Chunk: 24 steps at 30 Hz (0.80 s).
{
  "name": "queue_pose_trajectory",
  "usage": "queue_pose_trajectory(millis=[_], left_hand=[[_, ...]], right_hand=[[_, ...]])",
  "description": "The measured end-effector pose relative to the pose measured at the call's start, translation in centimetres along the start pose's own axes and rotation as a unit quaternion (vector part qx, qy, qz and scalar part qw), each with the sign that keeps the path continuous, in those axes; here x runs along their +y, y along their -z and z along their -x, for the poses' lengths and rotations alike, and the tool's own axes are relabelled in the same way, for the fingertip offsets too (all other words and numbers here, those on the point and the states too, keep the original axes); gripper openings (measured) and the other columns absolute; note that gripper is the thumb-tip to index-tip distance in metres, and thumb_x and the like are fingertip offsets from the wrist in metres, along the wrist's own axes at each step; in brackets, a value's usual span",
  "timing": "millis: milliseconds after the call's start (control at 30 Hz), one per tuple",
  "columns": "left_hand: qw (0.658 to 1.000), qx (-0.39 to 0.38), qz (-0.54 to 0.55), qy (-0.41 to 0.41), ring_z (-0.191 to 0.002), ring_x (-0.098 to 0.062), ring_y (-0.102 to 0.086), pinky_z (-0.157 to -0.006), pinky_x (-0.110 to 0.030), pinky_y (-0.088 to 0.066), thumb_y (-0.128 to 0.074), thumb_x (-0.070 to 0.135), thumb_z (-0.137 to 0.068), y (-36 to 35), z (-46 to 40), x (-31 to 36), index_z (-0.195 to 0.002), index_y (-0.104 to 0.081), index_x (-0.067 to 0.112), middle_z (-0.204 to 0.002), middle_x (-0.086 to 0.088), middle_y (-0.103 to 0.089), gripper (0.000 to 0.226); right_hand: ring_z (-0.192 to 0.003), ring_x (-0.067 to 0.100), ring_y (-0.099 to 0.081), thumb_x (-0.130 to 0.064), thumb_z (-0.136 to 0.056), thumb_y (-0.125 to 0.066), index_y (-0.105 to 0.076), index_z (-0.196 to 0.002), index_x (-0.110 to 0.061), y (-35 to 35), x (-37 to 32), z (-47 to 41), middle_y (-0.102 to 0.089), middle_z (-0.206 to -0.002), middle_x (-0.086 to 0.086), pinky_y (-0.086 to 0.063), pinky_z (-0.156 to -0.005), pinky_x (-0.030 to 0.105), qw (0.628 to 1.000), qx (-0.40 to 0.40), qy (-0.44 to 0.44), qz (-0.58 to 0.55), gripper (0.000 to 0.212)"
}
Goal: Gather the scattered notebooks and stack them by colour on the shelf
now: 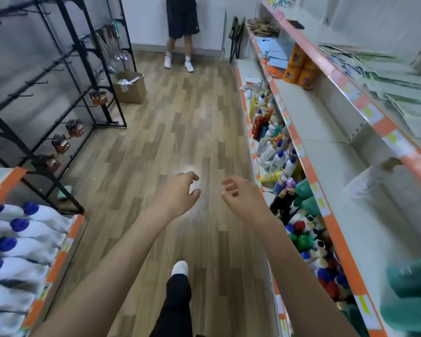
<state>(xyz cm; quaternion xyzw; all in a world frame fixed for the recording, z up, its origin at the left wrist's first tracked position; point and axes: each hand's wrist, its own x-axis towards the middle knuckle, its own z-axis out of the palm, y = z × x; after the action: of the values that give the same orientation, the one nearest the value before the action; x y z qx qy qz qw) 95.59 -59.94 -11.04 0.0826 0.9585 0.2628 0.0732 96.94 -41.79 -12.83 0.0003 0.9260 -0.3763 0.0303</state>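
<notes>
Our left hand point(180, 190) and right hand point(238, 193) hang loosely curled and hold nothing above the floor point(180, 113). The notebooks point(374, 69) seem to lie blurred on the upper shelf point(345, 83) at our right; we should first walk closer, then sort by colour.
</notes>
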Motion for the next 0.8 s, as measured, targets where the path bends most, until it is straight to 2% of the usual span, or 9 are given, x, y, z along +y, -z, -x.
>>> queue_pose_trajectory(millis=[200,400,567,800], left_hand=[[1.0,0.007,-0.011,-0.014,-0.112,-0.022,-0.057,-0.092,-0.039,-0.048,-0.052,0.029,-0.094,3.8,-12.6,-1.5,-0.131,-0.049,0.018,-0.129,-0.002,-0.058,0.039],[0.996,0.009,-0.029,-0.085,-0.112,-0.022,-0.055,-0.09,-0.036,-0.047,-0.054,0.027,-0.094,6.4,-24.5,-0.2,-0.129,-0.051,0.016,-0.125,-0.005,-0.059,0.037],[0.986,-0.011,-0.047,-0.161,-0.112,-0.023,-0.057,-0.09,-0.032,-0.046,-0.055,0.024,-0.093,5.8,-32.5,2.9,-0.127,-0.053,0.014,-0.123,-0.008,-0.061,0.036],[0.955,-0.052,-0.103,-0.273,-0.111,-0.024,-0.056,-0.086,-0.039,-0.05,-0.051,0.029,-0.094,2.6,-44.1,10.9,-0.13,-0.049,0.019,-0.124,-0.004,-0.058,0.037]], right_hand=[[-0.097,0.014,-0.06,-0.027,-0.089,-0.057,-0.058,-0.118,-0.024,1.1,-1.5,-11.8,-0.063,-0.109,-0.003,-0.05,-0.082,0.029,1.0,0.016,-0.004,-0.009,0.029],[-0.098,0.018,-0.062,-0.024,-0.089,-0.057,-0.058,-0.12,-0.019,3.6,-2.2,-22.1,-0.065,-0.111,0.002,-0.051,-0.088,0.036,0.998,0.055,-0.025,-0.013,0.031],[-0.098,0.021,-0.062,-0.019,-0.087,-0.059,-0.06,-0.117,-0.015,7.2,-0.3,-27.4,-0.066,-0.109,0.004,-0.049,-0.09,0.037,0.993,0.101,-0.062,-0.027,0.03],[-0.095,0.018,-0.061,-0.02,-0.089,-0.058,-0.061,-0.115,-0.015,14.2,4.7,-34.7,-0.065,-0.106,0.001,-0.05,-0.085,0.035,0.978,0.182,-0.1,-0.002,0.027]])
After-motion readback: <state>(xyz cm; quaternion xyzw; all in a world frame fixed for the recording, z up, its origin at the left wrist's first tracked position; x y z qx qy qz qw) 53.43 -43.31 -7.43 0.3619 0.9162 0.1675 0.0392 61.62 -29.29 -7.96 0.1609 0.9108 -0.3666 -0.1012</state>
